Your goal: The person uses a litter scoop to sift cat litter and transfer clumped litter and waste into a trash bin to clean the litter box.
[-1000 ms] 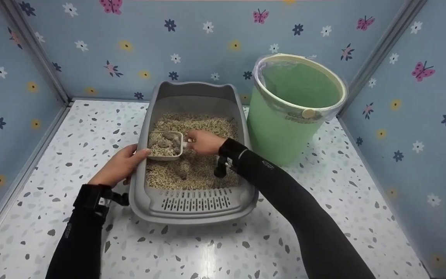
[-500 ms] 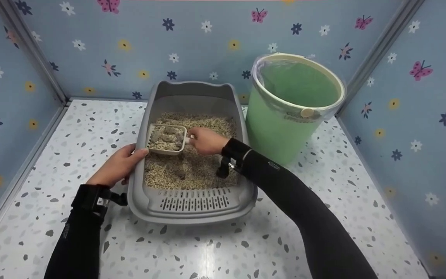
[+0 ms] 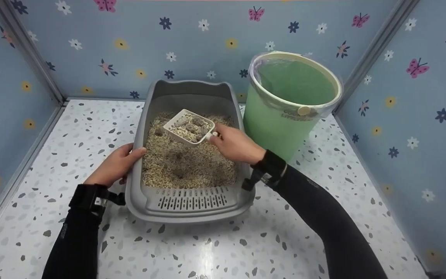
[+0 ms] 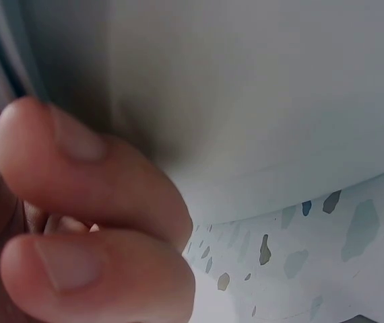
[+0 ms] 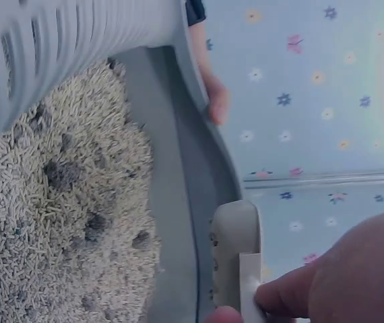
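The white scoop hung over the litter, inside the walls of the grey litter box, its bowl facing up and loaded with dark clumps and loose pellets. Whether it sat quite level I could not tell. My right hand pinched it by the short handle alone, so the whole load hung out ahead of my fingers — a small roll of the wrist, I judged, could have tipped clumps over the low rim. Any shaking could also have sent loose pellets over the side.

My left hand gripped the box's left rim, thumb on top and fingers curled beneath the edge, well apart from my right. Had I pulled on that rim, the box might have slid or tilted.

More dark clumps lay in the litter, and could easily have been crumbled if the scoop had dropped on them. Just to the right of the box stood the green bin, its clear liner folded loosely over the rim; a knock there might have slipped it inward. Around us lay the speckled floor, then the flowered wall.
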The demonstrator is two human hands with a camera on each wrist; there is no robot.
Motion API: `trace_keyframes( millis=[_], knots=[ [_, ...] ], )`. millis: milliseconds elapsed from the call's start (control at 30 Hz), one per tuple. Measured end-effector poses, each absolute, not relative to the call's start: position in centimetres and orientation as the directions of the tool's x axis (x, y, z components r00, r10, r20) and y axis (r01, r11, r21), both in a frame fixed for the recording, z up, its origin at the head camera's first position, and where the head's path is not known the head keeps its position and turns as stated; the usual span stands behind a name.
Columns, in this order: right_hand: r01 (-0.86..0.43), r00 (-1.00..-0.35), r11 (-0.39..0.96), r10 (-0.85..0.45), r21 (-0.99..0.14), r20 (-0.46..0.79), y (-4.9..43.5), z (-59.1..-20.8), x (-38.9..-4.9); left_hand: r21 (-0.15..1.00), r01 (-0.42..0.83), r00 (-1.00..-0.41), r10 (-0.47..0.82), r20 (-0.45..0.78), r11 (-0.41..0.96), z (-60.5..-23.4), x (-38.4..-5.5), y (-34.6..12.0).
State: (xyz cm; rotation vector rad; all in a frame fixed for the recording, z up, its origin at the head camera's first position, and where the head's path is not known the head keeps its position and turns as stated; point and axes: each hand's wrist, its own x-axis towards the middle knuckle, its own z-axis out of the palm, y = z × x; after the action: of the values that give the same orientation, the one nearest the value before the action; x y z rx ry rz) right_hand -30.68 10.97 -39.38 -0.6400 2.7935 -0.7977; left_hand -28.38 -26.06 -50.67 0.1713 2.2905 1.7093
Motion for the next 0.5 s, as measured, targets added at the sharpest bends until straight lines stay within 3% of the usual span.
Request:
trace_keyframes(
  millis=[233,500],
  knots=[
    [-0.342,-0.909,0.709,-0.416,-0.617,0.026,12.6,-39.6,-28.5,0.952,-0.072,-0.956,0.250,-0.151,0.299,-50.9,-28.4,-26.1],
    [-0.307,-0.939,0.734,-0.338,-0.606,0.066,11.4,-39.8,-27.3,0.956,-0.056,-0.954,0.266,-0.136,0.289,-51.0,-28.3,-26.2]
  ],
)
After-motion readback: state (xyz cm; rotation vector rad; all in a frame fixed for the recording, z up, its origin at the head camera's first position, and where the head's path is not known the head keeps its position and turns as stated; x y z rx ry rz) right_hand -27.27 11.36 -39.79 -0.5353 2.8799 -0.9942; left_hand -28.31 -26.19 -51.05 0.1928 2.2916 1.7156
